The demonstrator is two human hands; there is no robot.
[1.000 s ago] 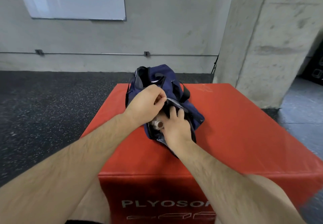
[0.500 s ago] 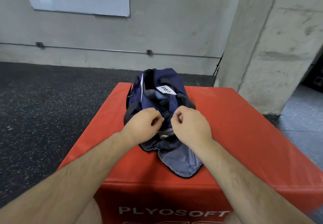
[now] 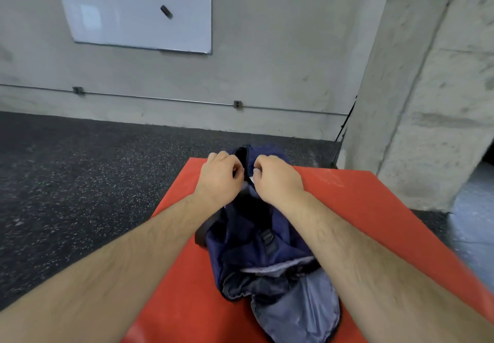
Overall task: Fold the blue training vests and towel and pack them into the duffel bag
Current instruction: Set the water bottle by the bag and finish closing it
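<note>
A navy duffel bag point(image 3: 248, 238) lies lengthwise on a red foam plyo box point(image 3: 374, 209), its near end flap hanging open to show grey lining point(image 3: 302, 305). My left hand point(image 3: 220, 175) and my right hand point(image 3: 276, 178) both reach to the bag's far end, fingers curled and pinching the fabric on either side of the top opening. A black strap and buckle point(image 3: 268, 241) lie on the bag's top. No vests or towel show outside the bag; the inside of the bag is hidden.
Dark speckled rubber flooring point(image 3: 80, 182) surrounds the box on the left and behind. A concrete wall with a whiteboard point(image 3: 139, 8) stands ahead, and a concrete pillar point(image 3: 433, 102) rises close to the box's right rear corner.
Both hands moved from the near end of the bag up to its far end, still gripping the fabric along the opening. The view has tilted and come closer over the bag.
</note>
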